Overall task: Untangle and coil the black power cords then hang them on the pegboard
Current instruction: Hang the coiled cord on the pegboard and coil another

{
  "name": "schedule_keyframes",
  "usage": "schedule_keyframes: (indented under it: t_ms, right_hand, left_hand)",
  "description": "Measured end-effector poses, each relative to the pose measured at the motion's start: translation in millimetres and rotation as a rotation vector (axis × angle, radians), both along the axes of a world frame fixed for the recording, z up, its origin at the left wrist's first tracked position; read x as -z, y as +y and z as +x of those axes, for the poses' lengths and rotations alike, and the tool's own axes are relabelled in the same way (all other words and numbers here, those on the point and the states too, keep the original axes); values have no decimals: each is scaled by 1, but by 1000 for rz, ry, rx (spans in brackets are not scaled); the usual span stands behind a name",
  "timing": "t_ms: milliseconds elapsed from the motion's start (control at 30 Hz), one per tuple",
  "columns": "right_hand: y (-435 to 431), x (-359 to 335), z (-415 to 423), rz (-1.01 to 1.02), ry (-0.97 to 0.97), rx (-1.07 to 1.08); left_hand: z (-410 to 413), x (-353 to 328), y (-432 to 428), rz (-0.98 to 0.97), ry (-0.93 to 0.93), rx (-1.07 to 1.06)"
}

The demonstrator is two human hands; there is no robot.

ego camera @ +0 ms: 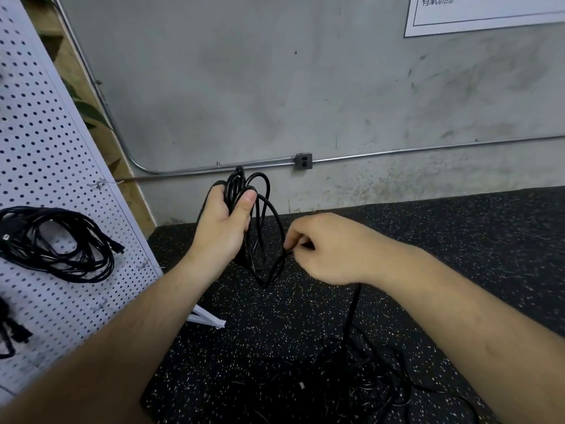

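Fingers of the left hand (224,224) wrap the cord coil (265,195); the right hand (324,249), just beside, pinches slack (354,302), probably best laid in matching loops.

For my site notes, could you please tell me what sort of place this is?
Probably a gym storage corner: speckled black rubber floor, grey concrete wall, white perforated pegboard holding coiled black cords.

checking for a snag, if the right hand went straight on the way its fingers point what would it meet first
Most likely the hanging loops of the coil held in the left hand, just left of the right hand, which pinches a strand. Depth is unclear from one view.
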State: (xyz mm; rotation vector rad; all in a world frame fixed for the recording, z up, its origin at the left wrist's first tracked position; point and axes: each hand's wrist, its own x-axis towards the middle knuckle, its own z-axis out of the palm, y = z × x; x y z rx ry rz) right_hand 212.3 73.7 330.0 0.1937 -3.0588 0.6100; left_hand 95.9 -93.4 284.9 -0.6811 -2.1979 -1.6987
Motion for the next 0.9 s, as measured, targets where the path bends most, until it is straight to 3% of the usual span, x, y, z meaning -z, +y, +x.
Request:
schedule_keyframes:
  t_ms: [100,267,433,600,833,900]
  right_hand:
    - [9,1,2,-116,-2,-18]
    - [3,-1,0,71,317,-1]
    - [6,-7,-8,27,449,166]
    - [15,2,-21,-409,401,327]
    - [19,-2,-18,-1239,142,122]
    - [25,-2,-15,-1335,78,55]
  left_hand:
    - [4,0,2,25,-30,3]
    - [12,2,9,-11,-98,98]
    - [26,5,18,81,-352,346]
    - [25,5,12,242,-564,605]
    - [19,-3,7,345,-693,746]
    - [16,-5,7,414,-738,755]
